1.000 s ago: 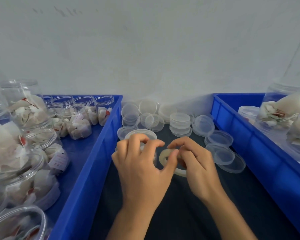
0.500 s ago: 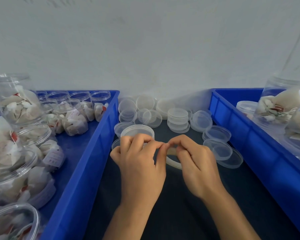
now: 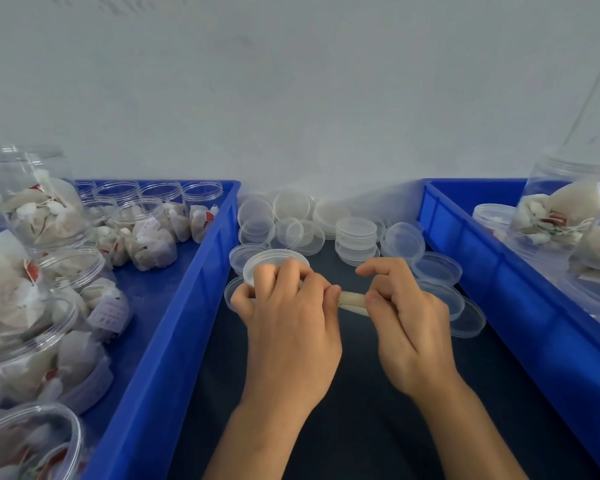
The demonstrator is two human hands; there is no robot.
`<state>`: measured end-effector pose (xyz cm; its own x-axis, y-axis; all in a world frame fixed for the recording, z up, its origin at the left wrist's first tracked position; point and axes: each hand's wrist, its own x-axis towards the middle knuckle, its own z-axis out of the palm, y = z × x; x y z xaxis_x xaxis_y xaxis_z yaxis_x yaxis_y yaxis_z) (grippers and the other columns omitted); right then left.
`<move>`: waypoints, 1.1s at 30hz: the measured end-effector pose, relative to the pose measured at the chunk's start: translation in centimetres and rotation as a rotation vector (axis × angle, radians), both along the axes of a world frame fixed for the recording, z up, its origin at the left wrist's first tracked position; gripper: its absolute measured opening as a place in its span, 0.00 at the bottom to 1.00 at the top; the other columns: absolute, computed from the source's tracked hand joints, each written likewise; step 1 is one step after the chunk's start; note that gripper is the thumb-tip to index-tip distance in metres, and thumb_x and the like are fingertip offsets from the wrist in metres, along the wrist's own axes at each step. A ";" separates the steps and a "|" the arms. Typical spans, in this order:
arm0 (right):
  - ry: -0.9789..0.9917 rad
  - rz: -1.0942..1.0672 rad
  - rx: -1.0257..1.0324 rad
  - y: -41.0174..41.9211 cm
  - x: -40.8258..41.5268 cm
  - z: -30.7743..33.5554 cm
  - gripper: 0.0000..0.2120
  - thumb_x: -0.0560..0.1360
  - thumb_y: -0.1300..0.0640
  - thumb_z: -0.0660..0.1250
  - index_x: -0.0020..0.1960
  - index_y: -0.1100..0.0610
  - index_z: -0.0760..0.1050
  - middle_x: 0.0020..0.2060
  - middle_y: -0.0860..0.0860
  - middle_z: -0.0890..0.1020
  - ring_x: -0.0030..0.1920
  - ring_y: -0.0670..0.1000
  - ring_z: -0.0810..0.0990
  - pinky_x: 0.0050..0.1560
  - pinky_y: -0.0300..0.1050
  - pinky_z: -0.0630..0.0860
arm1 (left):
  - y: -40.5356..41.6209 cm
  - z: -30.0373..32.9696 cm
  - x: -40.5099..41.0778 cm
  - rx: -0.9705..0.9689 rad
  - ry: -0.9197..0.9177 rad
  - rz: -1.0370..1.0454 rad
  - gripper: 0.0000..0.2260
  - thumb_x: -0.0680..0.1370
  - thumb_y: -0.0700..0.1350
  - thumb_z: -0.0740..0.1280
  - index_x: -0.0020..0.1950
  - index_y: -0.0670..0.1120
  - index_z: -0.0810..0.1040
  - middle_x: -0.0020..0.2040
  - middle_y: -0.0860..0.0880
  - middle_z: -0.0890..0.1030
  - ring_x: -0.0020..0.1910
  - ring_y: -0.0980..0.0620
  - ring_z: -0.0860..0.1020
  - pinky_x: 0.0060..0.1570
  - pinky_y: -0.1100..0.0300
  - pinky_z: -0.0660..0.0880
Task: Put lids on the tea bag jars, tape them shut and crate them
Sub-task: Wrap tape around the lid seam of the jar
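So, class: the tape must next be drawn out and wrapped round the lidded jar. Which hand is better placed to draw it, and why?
The right hand, probably. It pinches the tape roll and has room to move aside. The left hand curls round the lidded jar and pinches the tape's other end, so it seems better kept steadying.

Left hand curled over lidded jar, pinching tape roll; right hand pinching roll's other side. Loose clear lids heaped behind on dark bench. Blue crates left and right, both holding tea bag jars.
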<state>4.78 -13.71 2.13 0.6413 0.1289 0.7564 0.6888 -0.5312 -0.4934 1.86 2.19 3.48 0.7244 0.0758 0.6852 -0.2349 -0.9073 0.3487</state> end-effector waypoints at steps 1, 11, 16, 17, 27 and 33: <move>-0.003 0.010 0.010 0.0 0.0 0.0 0.11 0.82 0.58 0.57 0.61 0.54 0.75 0.32 0.44 0.74 0.31 0.50 0.75 0.31 0.56 0.73 | 0.0 0.0 0.0 0.012 -0.001 0.000 0.10 0.83 0.54 0.62 0.48 0.54 0.81 0.51 0.57 0.75 0.55 0.51 0.68 0.52 0.51 0.59; 0.042 0.128 0.134 -0.1 -0.1 0.2 0.08 0.81 0.59 0.58 0.57 0.53 0.74 0.30 0.43 0.72 0.29 0.51 0.71 0.30 0.48 0.68 | 0.5 0.2 0.0 0.100 0.021 0.013 0.09 0.83 0.54 0.61 0.49 0.55 0.79 0.52 0.57 0.73 0.55 0.52 0.67 0.54 0.49 0.60; 0.089 0.143 0.252 -0.1 -0.4 0.6 0.06 0.81 0.54 0.59 0.55 0.51 0.74 0.28 0.48 0.70 0.27 0.48 0.66 0.28 0.45 0.63 | 0.7 -0.1 0.0 0.033 0.002 -0.017 0.05 0.82 0.51 0.61 0.49 0.55 0.76 0.51 0.59 0.73 0.55 0.53 0.68 0.55 0.51 0.58; 0.108 0.120 0.252 0.1 -0.5 0.6 0.05 0.81 0.52 0.60 0.54 0.50 0.73 0.27 0.51 0.70 0.27 0.50 0.66 0.27 0.49 0.63 | 0.6 -0.1 -0.1 -0.017 -0.029 -0.032 0.05 0.82 0.49 0.60 0.51 0.55 0.76 0.51 0.59 0.74 0.55 0.53 0.69 0.55 0.53 0.58; 0.123 -0.342 -0.167 0.7 1.0 -0.7 0.03 0.82 0.47 0.66 0.51 0.42 0.72 0.26 0.40 0.75 0.30 0.43 0.77 0.31 0.45 0.74 | 3.3 -1.7 0.6 -0.640 -0.076 -0.112 0.28 0.73 0.64 0.71 0.68 0.53 0.72 0.64 0.58 0.71 0.67 0.57 0.72 0.65 0.57 0.71; 0.376 -0.223 -0.457 1.3 1.7 -2.5 0.11 0.84 0.39 0.49 0.62 0.37 0.66 0.47 0.40 0.83 0.49 0.49 0.82 0.44 0.52 0.72 | 3.7 -3.8 1.4 -0.592 0.019 -0.171 0.35 0.68 0.59 0.80 0.71 0.62 0.69 0.66 0.61 0.70 0.66 0.69 0.70 0.59 0.78 0.66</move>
